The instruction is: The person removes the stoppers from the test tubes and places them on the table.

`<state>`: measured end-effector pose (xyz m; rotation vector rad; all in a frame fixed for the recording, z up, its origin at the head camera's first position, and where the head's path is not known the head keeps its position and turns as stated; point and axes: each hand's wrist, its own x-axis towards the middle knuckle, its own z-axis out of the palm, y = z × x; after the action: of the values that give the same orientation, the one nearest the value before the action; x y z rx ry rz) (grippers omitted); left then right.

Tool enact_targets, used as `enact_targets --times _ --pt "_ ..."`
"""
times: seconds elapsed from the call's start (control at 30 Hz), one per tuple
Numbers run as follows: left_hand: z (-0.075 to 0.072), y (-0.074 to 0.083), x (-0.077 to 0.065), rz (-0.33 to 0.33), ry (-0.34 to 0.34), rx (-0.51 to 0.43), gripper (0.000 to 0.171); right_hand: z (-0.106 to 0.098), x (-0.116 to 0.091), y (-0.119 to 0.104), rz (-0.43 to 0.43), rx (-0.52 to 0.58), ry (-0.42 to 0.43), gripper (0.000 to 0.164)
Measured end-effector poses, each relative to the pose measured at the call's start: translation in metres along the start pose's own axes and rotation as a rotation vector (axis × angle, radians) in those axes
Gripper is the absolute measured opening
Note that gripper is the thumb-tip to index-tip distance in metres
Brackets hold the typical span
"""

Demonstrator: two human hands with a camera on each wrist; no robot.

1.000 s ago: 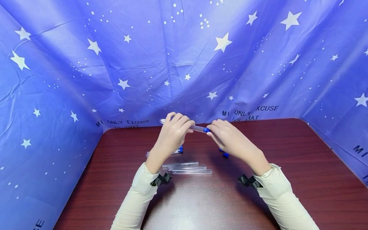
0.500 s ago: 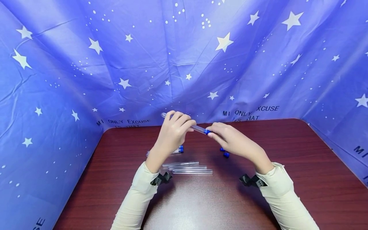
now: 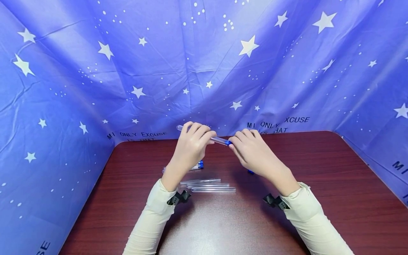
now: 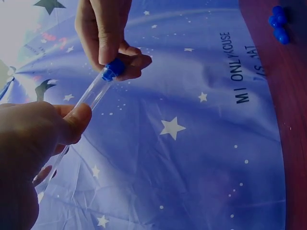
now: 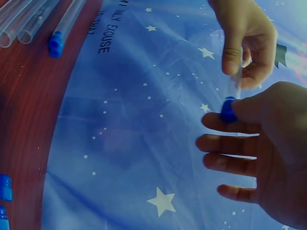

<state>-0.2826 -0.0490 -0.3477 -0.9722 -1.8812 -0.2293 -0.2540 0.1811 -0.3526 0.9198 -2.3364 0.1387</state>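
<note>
My left hand grips a clear test tube in the air above the far part of the table. The tube's rounded end sticks out past the hand on the left. At its other end sits a blue cap, which my right hand pinches between thumb and index finger. In the right wrist view the other fingers of that hand stand apart from the cap. How far the cap is seated on the tube, I cannot tell.
Several uncapped tubes lie side by side on the dark red table. Behind them, partly hidden by the left forearm, are tubes with blue caps. Loose blue caps lie below the right hand. A starry blue curtain surrounds the table.
The right hand has turned at the cap, first tilting one way and then back, and now hides more of the loose caps. The left hand and tube have barely shifted.
</note>
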Motion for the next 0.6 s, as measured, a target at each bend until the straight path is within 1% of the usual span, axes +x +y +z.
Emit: enact_targets --times 0.1,0.3,0.4,0.6 --pt "0.0002 -0.0011 0.0002 -0.017 0.007 0.004 0.01 0.0028 0.0011 -0.001 -0.022 -0.012 0.05 0.019" --pt "0.0006 -0.0012 0.0004 -0.036 -0.007 0.017 0.011 0.0049 0.0021 -0.001 -0.047 -0.028 0.1 0.023" --pt "0.0002 -0.0006 0.0004 -0.037 -0.033 0.037 0.011 0.0056 0.0019 -0.0014 -0.051 -0.043 0.111 0.023" --pt "-0.0015 -0.0003 -0.0001 -0.032 -0.082 0.073 0.009 0.0067 0.0016 -0.0019 -0.056 -0.063 0.105 0.024"
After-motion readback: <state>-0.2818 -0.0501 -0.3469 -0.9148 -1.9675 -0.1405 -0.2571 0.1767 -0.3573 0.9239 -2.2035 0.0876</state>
